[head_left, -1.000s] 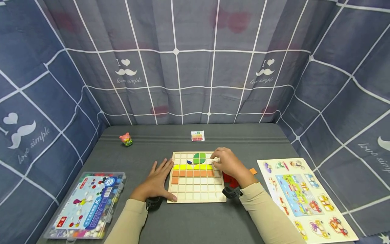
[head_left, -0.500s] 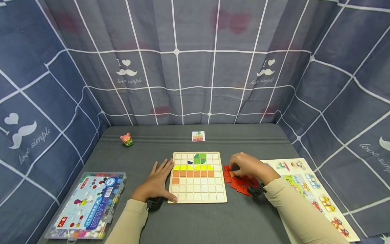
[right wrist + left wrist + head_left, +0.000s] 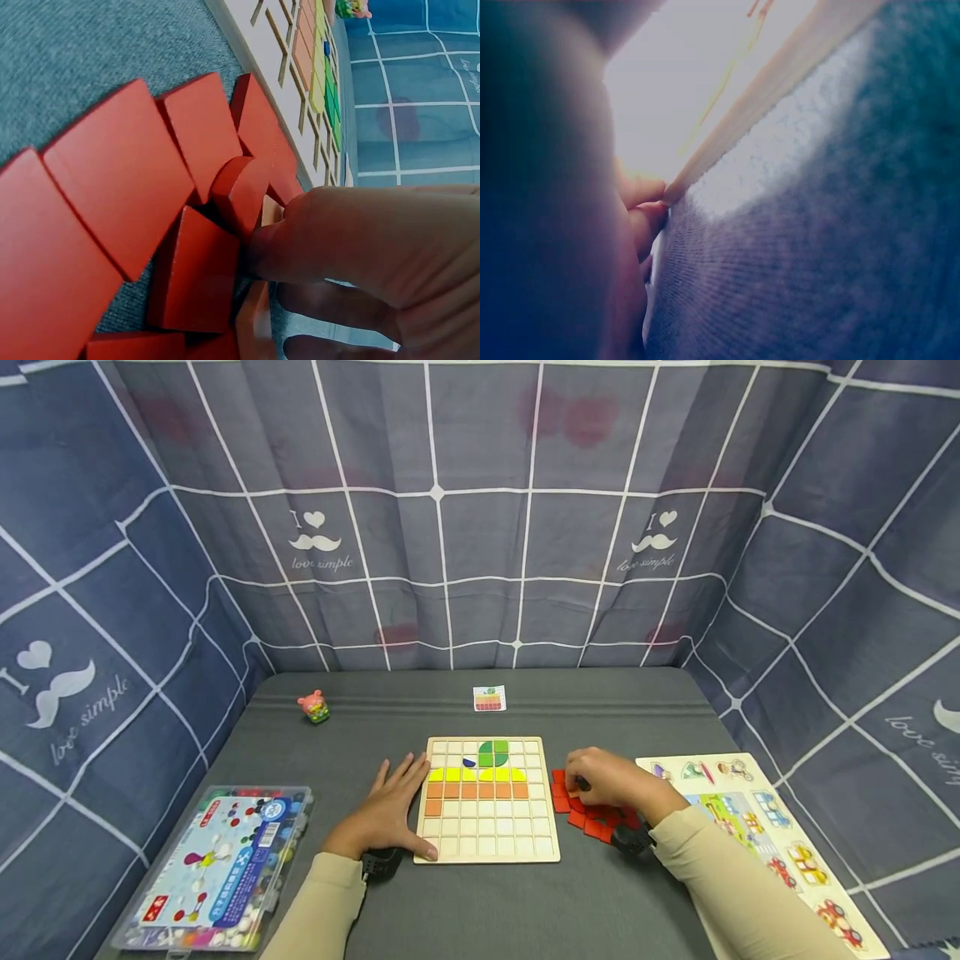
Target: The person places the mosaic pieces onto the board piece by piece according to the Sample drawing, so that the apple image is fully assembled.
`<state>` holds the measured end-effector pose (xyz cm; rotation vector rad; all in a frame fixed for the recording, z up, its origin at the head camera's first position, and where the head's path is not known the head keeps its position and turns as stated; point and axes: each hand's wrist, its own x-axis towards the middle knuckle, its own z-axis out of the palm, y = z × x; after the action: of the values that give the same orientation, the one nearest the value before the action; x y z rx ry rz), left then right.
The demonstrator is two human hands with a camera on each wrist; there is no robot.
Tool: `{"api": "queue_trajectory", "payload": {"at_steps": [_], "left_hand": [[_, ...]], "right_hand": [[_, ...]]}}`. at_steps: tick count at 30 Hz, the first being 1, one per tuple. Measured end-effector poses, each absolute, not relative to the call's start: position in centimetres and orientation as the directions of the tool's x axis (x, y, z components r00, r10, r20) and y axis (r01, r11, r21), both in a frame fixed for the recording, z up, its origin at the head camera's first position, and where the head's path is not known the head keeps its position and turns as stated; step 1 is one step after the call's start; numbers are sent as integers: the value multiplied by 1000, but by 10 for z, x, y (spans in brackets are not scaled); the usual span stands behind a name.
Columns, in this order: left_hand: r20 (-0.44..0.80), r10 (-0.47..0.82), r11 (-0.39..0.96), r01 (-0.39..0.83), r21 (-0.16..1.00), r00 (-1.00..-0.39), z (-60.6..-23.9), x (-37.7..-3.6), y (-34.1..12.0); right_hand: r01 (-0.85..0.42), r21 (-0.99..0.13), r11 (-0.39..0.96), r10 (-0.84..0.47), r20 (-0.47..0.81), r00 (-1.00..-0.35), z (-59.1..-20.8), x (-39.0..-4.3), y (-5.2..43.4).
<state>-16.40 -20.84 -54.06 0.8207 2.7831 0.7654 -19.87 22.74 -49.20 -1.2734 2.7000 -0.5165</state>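
The head camera looked forward and down from above the person's chest, taking in the whole grey table [image 3: 480,893], the wooden grid board [image 3: 487,800] at its centre and the checked curtain [image 3: 480,527] behind. The left wrist camera sat almost on the tabletop, very close and blurred, facing along the board's edge [image 3: 772,86] past the left hand [image 3: 641,217]. The right wrist camera lay low beside the red tiles [image 3: 127,195], looking across them toward the board [image 3: 281,64] and curtain [image 3: 420,112]. All three views shared the board; the head and right wrist views also shared the red tiles [image 3: 588,814].
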Motion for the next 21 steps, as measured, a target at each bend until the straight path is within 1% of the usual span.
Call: {"api": "queue_trajectory", "payload": {"at_steps": [10, 13, 17, 21], "left_hand": [[-1, 529, 733, 456, 504, -849, -542, -162, -208], [-9, 528, 738, 454, 499, -849, -542, -162, -208], [-19, 530, 740, 452, 498, -848, -541, -161, -208], [-12, 528, 737, 451, 504, -849, -540, -162, -208]], "right_hand": [[-737, -356, 574, -767, 81, -637, -496, -200, 230], [-731, -358, 580, -751, 111, -651, -498, -198, 231], [-703, -369, 608, -709, 145, -690, -498, -196, 230], [-683, -376, 626, -676, 174, -716, -497, -196, 223]]}}
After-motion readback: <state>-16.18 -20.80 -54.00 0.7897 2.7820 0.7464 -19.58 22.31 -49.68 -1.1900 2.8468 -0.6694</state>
